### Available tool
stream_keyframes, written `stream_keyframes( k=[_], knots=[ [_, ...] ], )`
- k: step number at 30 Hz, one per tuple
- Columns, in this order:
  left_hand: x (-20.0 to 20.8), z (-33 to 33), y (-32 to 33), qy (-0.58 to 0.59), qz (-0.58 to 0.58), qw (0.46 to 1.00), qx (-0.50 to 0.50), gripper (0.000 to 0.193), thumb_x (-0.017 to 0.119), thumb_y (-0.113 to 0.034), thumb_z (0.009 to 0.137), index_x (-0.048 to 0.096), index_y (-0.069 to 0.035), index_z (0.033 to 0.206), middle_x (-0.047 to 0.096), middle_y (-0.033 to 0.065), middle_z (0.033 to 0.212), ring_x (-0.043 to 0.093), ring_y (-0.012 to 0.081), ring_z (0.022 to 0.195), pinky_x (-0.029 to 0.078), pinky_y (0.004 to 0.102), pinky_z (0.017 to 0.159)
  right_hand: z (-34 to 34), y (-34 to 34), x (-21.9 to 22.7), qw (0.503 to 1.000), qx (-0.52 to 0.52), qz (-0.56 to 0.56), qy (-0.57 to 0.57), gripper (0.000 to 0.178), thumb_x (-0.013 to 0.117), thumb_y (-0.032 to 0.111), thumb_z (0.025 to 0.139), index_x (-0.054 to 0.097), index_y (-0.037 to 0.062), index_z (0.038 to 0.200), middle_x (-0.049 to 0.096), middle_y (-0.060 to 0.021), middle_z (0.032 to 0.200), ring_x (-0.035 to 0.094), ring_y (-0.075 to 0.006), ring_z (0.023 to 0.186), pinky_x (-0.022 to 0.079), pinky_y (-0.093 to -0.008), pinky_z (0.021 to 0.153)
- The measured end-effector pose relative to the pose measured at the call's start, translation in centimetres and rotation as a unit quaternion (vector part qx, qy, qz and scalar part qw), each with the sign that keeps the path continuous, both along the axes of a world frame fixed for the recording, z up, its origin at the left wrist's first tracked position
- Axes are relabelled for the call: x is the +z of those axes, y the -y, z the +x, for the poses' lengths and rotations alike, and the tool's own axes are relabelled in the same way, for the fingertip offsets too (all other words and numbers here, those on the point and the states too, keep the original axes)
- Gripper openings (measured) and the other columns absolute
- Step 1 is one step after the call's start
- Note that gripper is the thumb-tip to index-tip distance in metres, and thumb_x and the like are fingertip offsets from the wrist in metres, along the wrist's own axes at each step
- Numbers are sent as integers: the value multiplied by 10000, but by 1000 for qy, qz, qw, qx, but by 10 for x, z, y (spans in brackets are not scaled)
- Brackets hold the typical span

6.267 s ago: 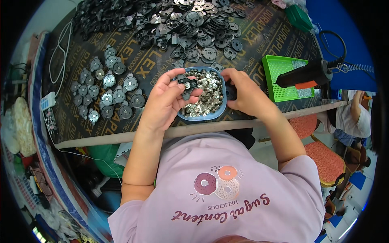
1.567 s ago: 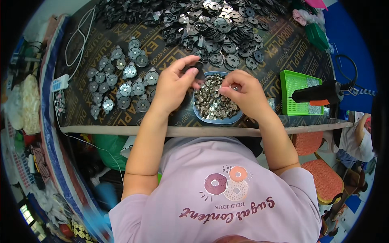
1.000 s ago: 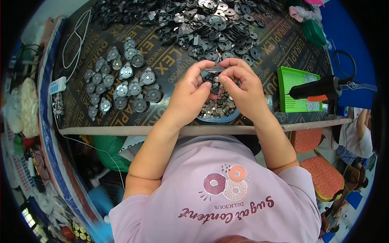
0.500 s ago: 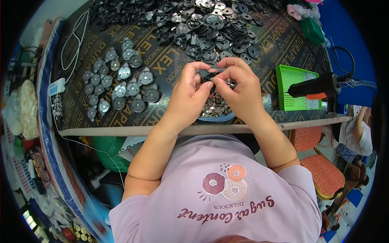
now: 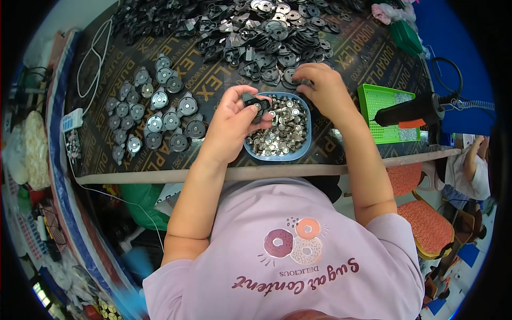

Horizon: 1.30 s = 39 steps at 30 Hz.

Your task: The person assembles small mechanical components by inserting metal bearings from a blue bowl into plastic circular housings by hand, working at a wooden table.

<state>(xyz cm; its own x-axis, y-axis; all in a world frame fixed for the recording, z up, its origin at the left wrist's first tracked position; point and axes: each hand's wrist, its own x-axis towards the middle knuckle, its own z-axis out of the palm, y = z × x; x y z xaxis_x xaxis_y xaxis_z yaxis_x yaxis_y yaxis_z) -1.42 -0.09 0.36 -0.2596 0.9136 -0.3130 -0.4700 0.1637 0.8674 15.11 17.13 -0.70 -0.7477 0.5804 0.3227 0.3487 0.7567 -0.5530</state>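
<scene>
My left hand (image 5: 228,120) pinches a small black plastic part (image 5: 258,105) between thumb and fingers, over the left rim of a blue bowl (image 5: 308,140). Small shiny metal caps (image 5: 281,136) fill the bowl. Beyond its upper right, my right hand (image 5: 323,88) reaches the near edge of a heap of black and silver parts (image 5: 256,45). Its thumb and fingers close around a dark round disc (image 5: 290,78), partly hidden by the fingertips.
Grey disc-shaped assemblies (image 5: 170,120) lie in rows at the left. At the right, a green perforated tray (image 5: 368,120) stands behind a black power screwdriver (image 5: 410,111) on a coiled cord. A white cable (image 5: 92,66) lies along the left side. A padded edge (image 5: 266,171) borders the table.
My hands have parted, uncovering the bowl. The right hand moved up and right to the heap; the left keeps the black part, slightly further left.
</scene>
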Motion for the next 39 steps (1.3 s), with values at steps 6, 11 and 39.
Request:
stream_keyframes(
  k=[6,11,39],
  knots=[
    [2,1,-1,64,32,997,-7,368,457,14,958,394,6,1320,569,164,1213,672,242,968,596,329,791,-8,-9,-16,999,-4,52,-12,169,719,57,757,706,18,922,682,-118,953,638,-309,885,522,-369,796],
    [0,-4,1,90,28,995,15,397,472,13,956,391,6,1345,563,197,1250,679,257,949,604,341,753,9,-11,-8,815,-123,-538,-175,203,696,142,879,654,-3,1015,672,-52,861,634,-133,726,511,-269,638],
    [-6,5,-4,175,61,980,-73,542,379,103,865,379,-17,1393,504,197,1338,596,351,1151,542,414,932,61,7,2,979,-69,-10,193,386,690,-100,672,660,28,1035,633,-113,1181,562,-349,1111,477,-401,954]
  ],
)
